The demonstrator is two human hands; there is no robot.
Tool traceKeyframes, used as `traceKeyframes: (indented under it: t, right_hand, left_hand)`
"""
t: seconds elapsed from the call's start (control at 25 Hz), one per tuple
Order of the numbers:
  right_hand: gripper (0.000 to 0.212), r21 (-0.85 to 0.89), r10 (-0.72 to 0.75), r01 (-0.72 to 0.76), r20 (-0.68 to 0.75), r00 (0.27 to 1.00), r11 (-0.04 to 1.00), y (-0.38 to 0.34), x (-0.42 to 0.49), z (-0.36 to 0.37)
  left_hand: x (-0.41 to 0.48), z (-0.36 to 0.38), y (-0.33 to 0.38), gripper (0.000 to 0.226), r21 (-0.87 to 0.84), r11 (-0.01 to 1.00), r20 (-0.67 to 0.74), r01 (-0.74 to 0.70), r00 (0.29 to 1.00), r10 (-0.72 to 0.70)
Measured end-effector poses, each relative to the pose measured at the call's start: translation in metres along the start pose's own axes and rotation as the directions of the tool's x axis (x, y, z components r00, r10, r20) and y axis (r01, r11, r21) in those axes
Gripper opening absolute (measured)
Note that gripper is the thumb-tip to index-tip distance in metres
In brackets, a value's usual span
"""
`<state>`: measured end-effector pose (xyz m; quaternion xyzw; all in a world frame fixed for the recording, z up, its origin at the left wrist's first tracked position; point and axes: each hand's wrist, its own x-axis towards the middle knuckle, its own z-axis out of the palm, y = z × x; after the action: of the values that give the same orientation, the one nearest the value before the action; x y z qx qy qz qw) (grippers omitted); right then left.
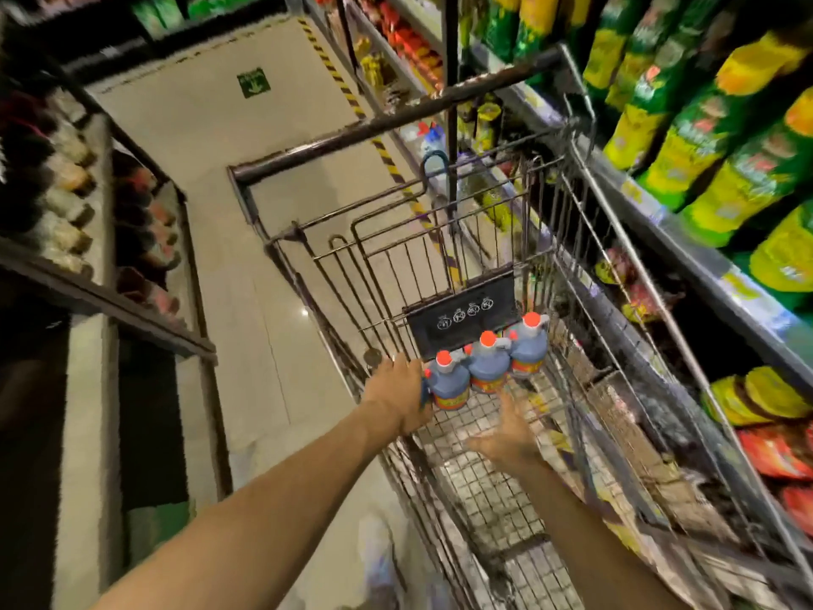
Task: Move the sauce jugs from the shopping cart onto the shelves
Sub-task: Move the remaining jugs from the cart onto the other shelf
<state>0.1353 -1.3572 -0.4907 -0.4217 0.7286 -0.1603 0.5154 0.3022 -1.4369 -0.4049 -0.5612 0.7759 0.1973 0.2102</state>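
Jugs (486, 363) of sauce stand three abreast in the cart (484, 490) against its black flap (462, 314), the left hand (398, 389) clasping the leftmost jug (446, 385), apparently to lift it, the right hand (506, 435) near the middle one, fingers (509, 407) spread and empty.

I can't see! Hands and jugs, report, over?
Left hand on left jug handle, grip hidden. Right hand open, reaching in. Three jugs in cart. Nothing blocking.

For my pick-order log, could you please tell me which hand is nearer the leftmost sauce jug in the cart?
Left. The left hand is against the left side of the leftmost sauce jug; the right hand is open, apart from it, below the middle jug.
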Motion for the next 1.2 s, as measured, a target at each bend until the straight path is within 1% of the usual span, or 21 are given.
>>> traceKeyframes:
  t: [0.04, 0.12, 0.2, 0.24, 0.28, 0.32, 0.36, 0.44, 0.48, 0.52, 0.56, 0.6, 0.68, 0.72, 0.8, 0.84, 0.92, 0.96, 1.04, 1.08, 1.2]
  right_hand:
    - [0.107, 0.051, 0.014, -0.015, 0.015, 1.0, 0.999, 0.003, 0.016, 0.004]
    - [0.092, 0.162, -0.033, 0.032, 0.005, 0.999, 0.986, 0.006, 0.046, 0.012]
    - [0.079, 0.189, -0.104, 0.105, -0.019, 0.994, 0.976, 0.009, 0.074, 0.029]
    - [0.074, 0.175, -0.101, 0.105, -0.031, 0.994, 0.979, 0.012, 0.089, 0.041]
    - [0.069, 0.164, -0.11, 0.119, -0.065, 0.992, 0.979, 0.014, 0.1, 0.051]
    - [0.065, 0.16, -0.073, 0.089, -0.101, 0.992, 0.983, 0.016, 0.111, 0.057]
    - [0.056, 0.163, -0.034, 0.058, -0.144, 0.989, 0.985, 0.016, 0.118, 0.064]
    - [0.027, 0.084, -0.023, 0.049, -0.286, 0.958, 0.995, 0.016, 0.131, 0.076]
    - [0.024, 0.144, 0.032, 0.017, -0.335, 0.942, 0.989, 0.012, 0.134, 0.082]
    - [0.029, 0.148, 0.025, 0.032, -0.37, 0.929, 0.988, 0.008, 0.133, 0.082]
    - [0.04, 0.204, 0.046, 0.034, -0.375, 0.926, 0.978, 0.005, 0.133, 0.084]
    - [0.052, 0.243, 0.089, 0.005, -0.373, 0.923, 0.97, 0.004, 0.133, 0.088]
    - [0.064, 0.294, 0.153, -0.042, -0.363, 0.919, 0.955, -0.004, 0.128, 0.09]
    - [0.068, 0.291, 0.142, -0.026, -0.386, 0.912, 0.956, -0.001, 0.125, 0.093]
    - [0.073, 0.37, 0.104, 0.071, -0.434, 0.895, 0.926, 0.007, 0.119, 0.1]
    - [0.073, 0.428, 0.119, 0.081, -0.42, 0.899, 0.9, 0.011, 0.116, 0.101]
    - [0.073, 0.368, 0.11, 0.043, -0.383, 0.917, 0.929, 0.018, 0.111, 0.101]
    - [0.076, 0.277, 0.088, 0.021, -0.375, 0.923, 0.961, 0.022, 0.111, 0.1]
    - [0.08, 0.126, 0.009, 0.042, -0.382, 0.924, 0.991, 0.024, 0.115, 0.103]
    - [0.079, 0.107, -0.013, 0.061, -0.401, 0.916, 0.992, 0.024, 0.116, 0.105]
    - [0.066, 0.193, -0.01, 0.107, -0.447, 0.894, 0.975, 0.021, 0.107, 0.11]
  left_hand:
    - [0.022, 0.007, -0.004, 0.063, 0.021, 1.0, 0.043, 0.016, 0.999, -0.017]
    - [0.054, 0.021, -0.015, 0.059, 0.056, 0.998, 0.097, 0.042, 0.994, -0.047]
    - [0.081, 0.034, -0.021, 0.054, 0.11, 0.993, 0.146, 0.041, 0.988, -0.057]
    - [0.091, 0.041, -0.022, 0.05, 0.143, 0.989, 0.19, 0.033, 0.98, -0.06]
    - [0.099, 0.046, -0.021, 0.044, 0.174, 0.985, 0.226, 0.018, 0.972, -0.058]
    - [0.106, 0.051, -0.02, 0.038, 0.192, 0.981, 0.244, 0.004, 0.968, -0.052]
    - [0.112, 0.055, -0.018, 0.035, 0.199, 0.98, 0.252, -0.002, 0.966, -0.049]
    - [0.122, 0.058, -0.017, 0.031, 0.22, 0.975, 0.267, -0.015, 0.963, -0.045]
    - [0.126, 0.059, -0.017, 0.029, 0.237, 0.971, 0.273, -0.026, 0.961, -0.04]
    - [0.129, 0.059, -0.017, 0.027, 0.256, 0.966, 0.279, -0.037, 0.959, -0.037]
    - [0.131, 0.058, -0.017, 0.026, 0.272, 0.961, 0.285, -0.043, 0.958, -0.038]
    - [0.132, 0.057, -0.018, 0.025, 0.282, 0.958, 0.293, -0.047, 0.955, -0.04]
    - [0.134, 0.056, -0.021, 0.026, 0.287, 0.957, 0.296, -0.05, 0.954, -0.039]
    - [0.134, 0.055, -0.022, 0.026, 0.289, 0.956, 0.291, -0.057, 0.956, -0.031]
    - [0.134, 0.054, -0.024, 0.025, 0.303, 0.948, 0.276, -0.093, 0.961, 0.006]
    - [0.134, 0.053, -0.025, 0.024, 0.312, 0.943, 0.27, -0.119, 0.962, 0.032]
    - [0.133, 0.052, -0.028, 0.023, 0.324, 0.932, 0.259, -0.161, 0.963, 0.076]
    - [0.134, 0.052, -0.031, 0.024, 0.331, 0.928, 0.252, -0.169, 0.964, 0.086]
    - [0.135, 0.053, -0.036, 0.025, 0.345, 0.922, 0.251, -0.178, 0.964, 0.092]
    - [0.134, 0.054, -0.039, 0.026, 0.343, 0.922, 0.258, -0.179, 0.962, 0.091]
    - [0.131, 0.059, -0.042, 0.029, 0.341, 0.916, 0.283, -0.21, 0.952, 0.113]
